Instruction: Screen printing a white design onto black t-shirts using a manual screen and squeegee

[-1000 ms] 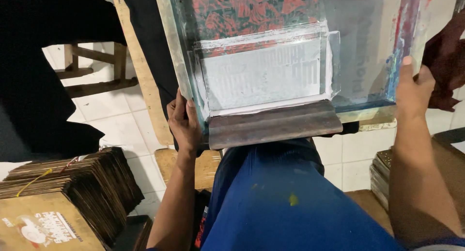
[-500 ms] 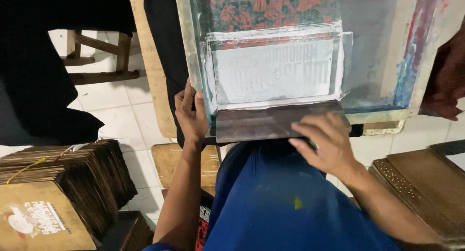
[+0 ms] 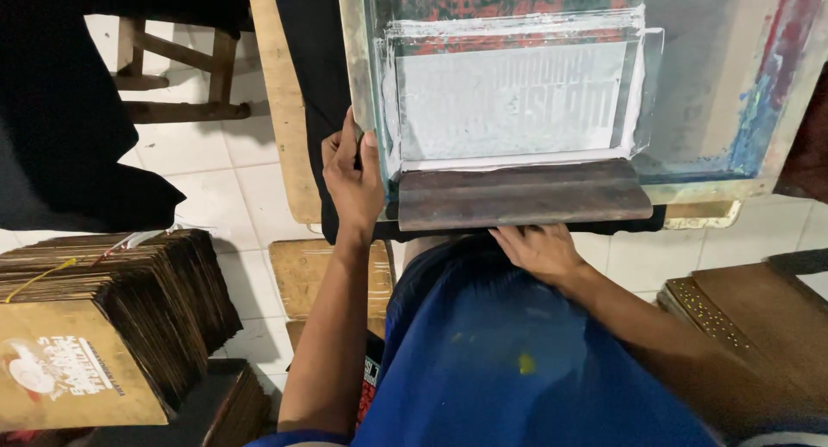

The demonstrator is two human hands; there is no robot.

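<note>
A fanned stack of brown booklets (image 3: 112, 317) sits on the white tiled floor (image 3: 216, 188), wooden stool (image 3: 172, 67) behind, black cloth (image 3: 60, 136) draped nearby.

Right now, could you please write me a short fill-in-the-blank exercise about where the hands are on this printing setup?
1. The left hand grips the ____ edge of the screen frame.
2. The right hand rests just below the dark ____ lying along the frame's near edge.
3. The stack of brown covers stands on the person's ____ side.
4. The person's lap is covered in ____ cloth.

Missing words: left; squeegee; left; blue
</note>
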